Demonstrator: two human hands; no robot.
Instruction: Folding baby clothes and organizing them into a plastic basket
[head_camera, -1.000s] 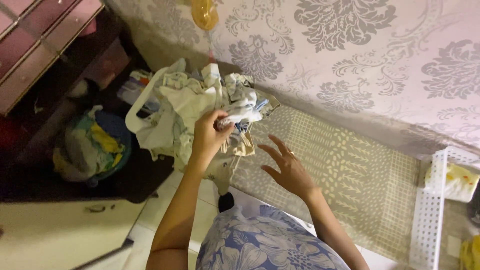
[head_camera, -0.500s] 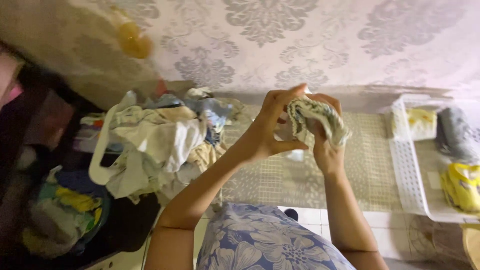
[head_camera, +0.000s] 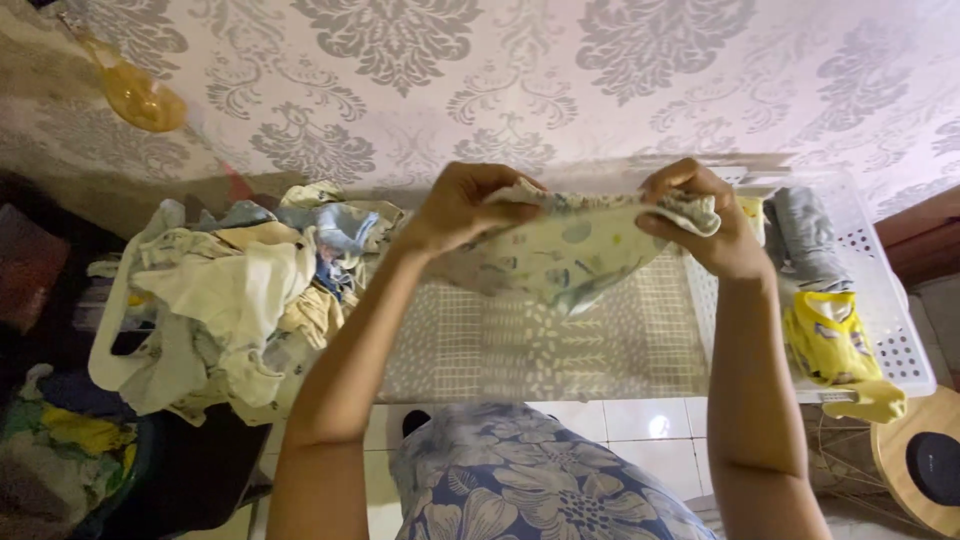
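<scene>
A small pale patterned garment (head_camera: 570, 245) hangs spread between my two hands above a patterned mat (head_camera: 540, 345). My left hand (head_camera: 462, 205) pinches its left top edge. My right hand (head_camera: 705, 225) grips its right top edge. The cloth sags in the middle. To the left lies a heap of mixed light-coloured clothes (head_camera: 235, 290), beside my left forearm.
A white perforated basket (head_camera: 895, 330) at the right holds a grey folded item (head_camera: 805, 240) and a yellow garment (head_camera: 835, 335). A round wooden stool (head_camera: 920, 465) stands at the lower right. A dark tub of clothes (head_camera: 60, 450) sits at the lower left. Patterned wall behind.
My left hand pulled the small garment out of the heap, my right hand joined it, and both hands moved apart, opening the bunched cloth out flat. The view swung right.
</scene>
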